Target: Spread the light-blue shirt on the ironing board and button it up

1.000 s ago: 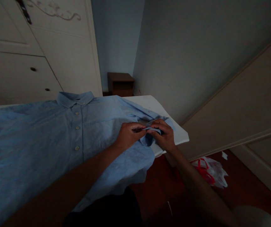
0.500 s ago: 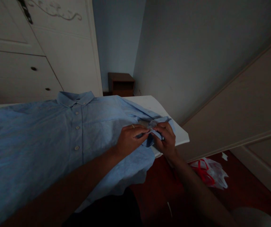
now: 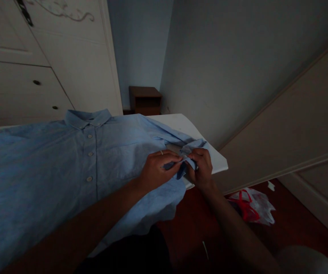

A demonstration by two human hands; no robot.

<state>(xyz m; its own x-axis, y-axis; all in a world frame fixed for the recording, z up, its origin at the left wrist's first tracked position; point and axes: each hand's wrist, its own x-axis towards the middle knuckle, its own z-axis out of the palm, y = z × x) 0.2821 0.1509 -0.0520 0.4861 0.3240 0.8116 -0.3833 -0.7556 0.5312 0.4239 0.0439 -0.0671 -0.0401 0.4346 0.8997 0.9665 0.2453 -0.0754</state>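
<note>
A light blue button-up shirt [image 3: 118, 152] lies front side up on a white ironing board [image 3: 172, 121], its collar at the far edge and several buttons down the middle. One sleeve stretches right, and its cuff end is bunched between my hands. My left hand [image 3: 159, 167] pinches one edge of the cuff between thumb and fingers; a ring shows on one finger. Close beside it, my right hand [image 3: 200, 165] grips the other part of the cuff with curled fingers. The fingertips of both hands nearly meet, and any button between them is hidden.
A white cabinet [image 3: 80, 68] stands behind the board at left. A small brown nightstand [image 3: 145, 92] sits in the corner. The wall [image 3: 223, 68] runs along the right. On the red floor lies a plastic bag [image 3: 259, 207] with red handles.
My hands stay at the cuff, with the fingers shifting slightly on the fabric. The whole view has moved a little, so things appear slightly further left.
</note>
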